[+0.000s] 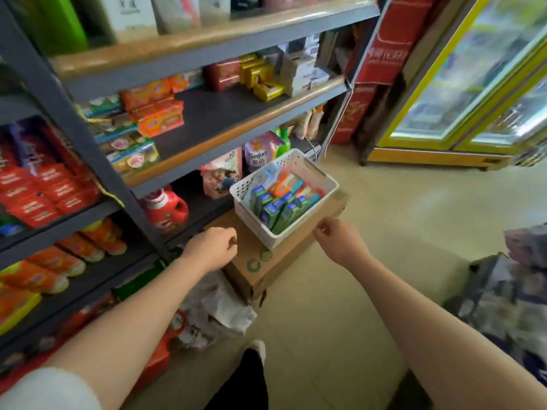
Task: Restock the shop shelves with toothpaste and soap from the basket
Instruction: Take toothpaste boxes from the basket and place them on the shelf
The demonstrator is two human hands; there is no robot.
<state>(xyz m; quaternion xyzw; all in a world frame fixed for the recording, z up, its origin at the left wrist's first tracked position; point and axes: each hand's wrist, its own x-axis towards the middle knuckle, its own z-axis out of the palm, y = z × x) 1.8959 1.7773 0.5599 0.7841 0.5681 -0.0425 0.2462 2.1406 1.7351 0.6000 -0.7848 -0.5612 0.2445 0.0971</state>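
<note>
A white perforated basket (322, 176) rests on a brown cardboard box (266, 270) on the floor beside the shelves. Several toothpaste boxes (270, 210), green, blue and orange, lie packed inside it. My left hand (213, 247) hovers just left of the basket, fingers loosely curled, holding nothing. My right hand (340, 241) is at the basket's near right corner, fingers curled in, nothing visible in them. On the middle shelf (225, 116), orange soap packs (159, 116) sit at the left and yellow soap bars (263, 79) at the back, with bare dark board between.
Detergent bottles (165, 211) and refill pouches (260, 152) fill the lower shelf. Red packs (44, 184) stack at the far left. A white plastic bag (219, 312) lies by the box. A glass-door fridge (473, 84) stands at the right, and wrapped bundles (509, 291) on the floor.
</note>
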